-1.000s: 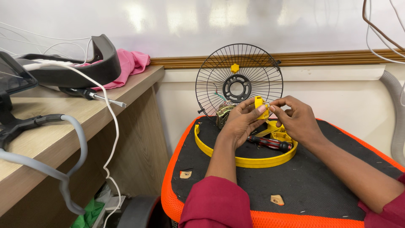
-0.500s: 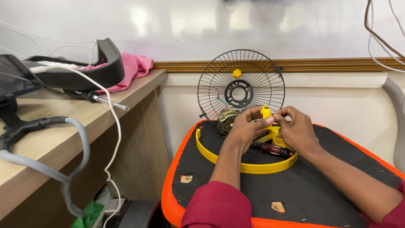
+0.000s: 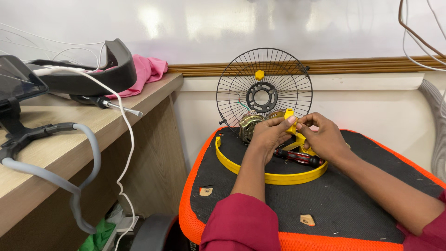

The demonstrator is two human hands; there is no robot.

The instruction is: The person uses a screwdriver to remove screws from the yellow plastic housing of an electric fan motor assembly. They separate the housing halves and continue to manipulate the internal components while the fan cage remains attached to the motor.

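My left hand (image 3: 268,134) and my right hand (image 3: 324,136) meet over a small yellow plastic fan part (image 3: 291,120), both pinching it between fingertips. Behind the hands a black wire fan guard (image 3: 264,94) stands upright against the wall, with a yellow knob (image 3: 259,74) on it. A metal fan motor (image 3: 250,124) sits just left of my left hand. A yellow ring (image 3: 269,176) lies on the black cushion under my wrists. A red-and-black screwdriver (image 3: 299,157) lies inside the ring, below my right hand.
The orange-edged black cushion (image 3: 260,211) carries everything. At left a wooden desk (image 3: 88,128) holds a pink cloth (image 3: 146,69), a black curved device (image 3: 88,74), a screwdriver (image 3: 109,103), a white cable and a grey hose (image 3: 55,179). A grey corrugated hose (image 3: 434,123) runs down the right wall.
The view has shifted a little, so the fan sits lower in the frame. Both hands have stayed together on the yellow part, lifting it slightly.
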